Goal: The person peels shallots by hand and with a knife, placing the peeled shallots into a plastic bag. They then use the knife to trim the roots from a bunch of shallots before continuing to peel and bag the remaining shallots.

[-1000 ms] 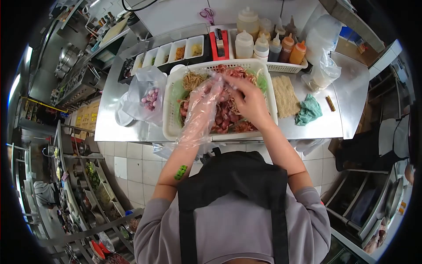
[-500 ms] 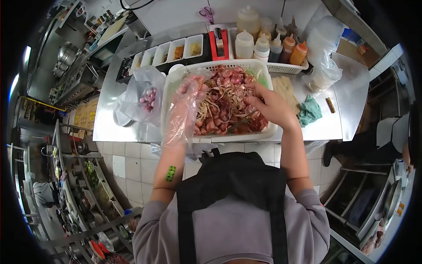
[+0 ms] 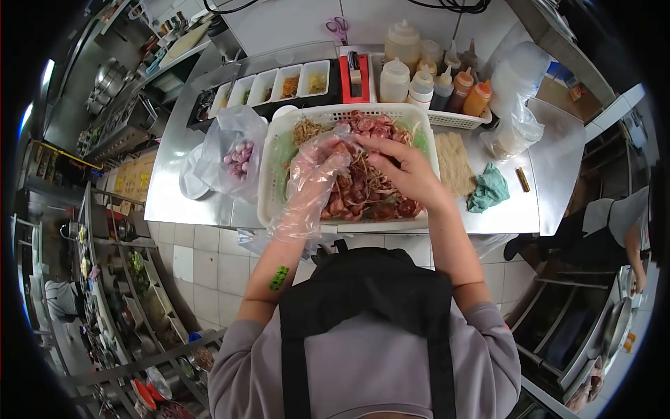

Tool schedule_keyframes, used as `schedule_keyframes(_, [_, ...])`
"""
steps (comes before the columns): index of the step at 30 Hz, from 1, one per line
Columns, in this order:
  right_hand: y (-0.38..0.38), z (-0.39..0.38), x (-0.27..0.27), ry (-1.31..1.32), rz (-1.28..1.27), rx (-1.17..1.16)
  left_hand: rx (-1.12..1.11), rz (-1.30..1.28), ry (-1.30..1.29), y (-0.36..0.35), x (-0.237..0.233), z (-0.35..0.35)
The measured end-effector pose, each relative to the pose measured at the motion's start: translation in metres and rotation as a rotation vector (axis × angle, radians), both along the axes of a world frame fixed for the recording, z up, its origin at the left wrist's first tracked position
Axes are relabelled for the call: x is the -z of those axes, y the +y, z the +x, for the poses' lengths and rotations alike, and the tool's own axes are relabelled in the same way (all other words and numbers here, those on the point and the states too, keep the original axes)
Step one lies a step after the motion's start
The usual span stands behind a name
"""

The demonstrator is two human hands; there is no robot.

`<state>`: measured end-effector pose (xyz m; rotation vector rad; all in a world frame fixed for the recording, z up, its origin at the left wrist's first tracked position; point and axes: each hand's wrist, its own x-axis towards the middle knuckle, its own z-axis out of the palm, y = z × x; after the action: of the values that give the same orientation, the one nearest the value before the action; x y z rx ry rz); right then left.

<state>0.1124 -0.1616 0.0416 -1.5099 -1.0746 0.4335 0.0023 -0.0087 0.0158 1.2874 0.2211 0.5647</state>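
Over the white perforated basket (image 3: 268, 202) on the steel counter (image 3: 562, 143), I am holding both hands close together, fingertips meeting or nearly meeting. My left hand (image 3: 314, 171) is wearing a loose, wrinkled clear plastic glove, its fingers bending toward the right; a reddish bit is showing near their tips, but whether they are grasping it I cannot tell. My right hand (image 3: 408, 174) is staying bare of any glove, index finger stretching leftward, thumb standing apart below it; I cannot tell whether its tips are pinching anything. The red bulbs (image 3: 359, 199) are lying heaped in the basket beneath both hands, pale stringy roots tangling among them. A clump of brownish dry roots (image 3: 306, 130) is sitting in the basket's far left corner. Just left of the basket, an open plastic bag (image 3: 227, 126) is holding smooth pinkish bulbs (image 3: 239, 160). Behind, a row of white containers (image 3: 288, 84) is holding chopped ingredients; a red dispenser (image 3: 359, 87) is standing beside it, and squeeze bottles (image 3: 477, 99) are clustering farther right. To the basket's right, a tan fibrous mat (image 3: 452, 164) is lying flat, a crumpled green cloth (image 3: 488, 188) resting beside it.
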Motion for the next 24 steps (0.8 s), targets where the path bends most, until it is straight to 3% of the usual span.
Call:
schedule_keyframes(2, [0.004, -0.001, 0.004, -0.033, 0.066, -0.047, 0.040, -0.126, 0.040, 0.001, 0.000, -0.001])
schedule_keyframes(5, [0.007, -0.003, 0.006, -0.005, -0.081, -0.063, -0.025, -0.211, -0.025, -0.005, -0.010, 0.000])
schedule_keyframes(11, [0.012, -0.004, 0.011, 0.028, -0.068, -0.119, 0.030, -0.258, -0.099, 0.006, 0.009, -0.002])
schedule_keyframes(13, [0.015, -0.005, 0.011, -0.001, 0.043, -0.073, 0.047, -0.220, -0.048, 0.004, -0.001, -0.006])
schedule_keyframes(24, [0.017, -0.005, 0.011, -0.079, 0.014, -0.068, 0.051, 0.001, 0.110, -0.003, -0.006, -0.006])
